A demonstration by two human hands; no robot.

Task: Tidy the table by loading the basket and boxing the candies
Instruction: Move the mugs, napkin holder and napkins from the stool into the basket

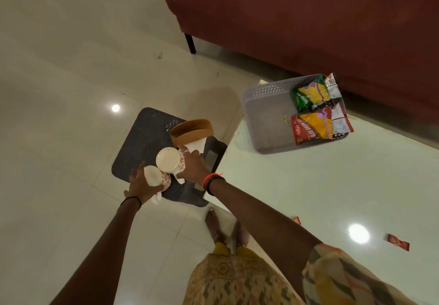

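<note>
The grey perforated plastic basket sits on the pale glossy worktop near its far edge. Bright snack packets are stacked against one wall, which leaves the rest of the floor free, so I judge the loading partly done.

Just off the worktop's corner stands a dark grey plastic stool, probably a side perch for things that do not belong in the basket. It carries a brown curved tissue holder with a white tissue poking out.

Over the stool, the right hand wraps its fingers round a larger white mug with red flower print. The left hand cups a smaller matching cup, thumb spread wide. Whether either vessel touches the stool, I cannot tell.

Small red-wrapped candies lie loose on the near worktop, well apart from the basket and not yet boxed. No box shows in view.
</note>
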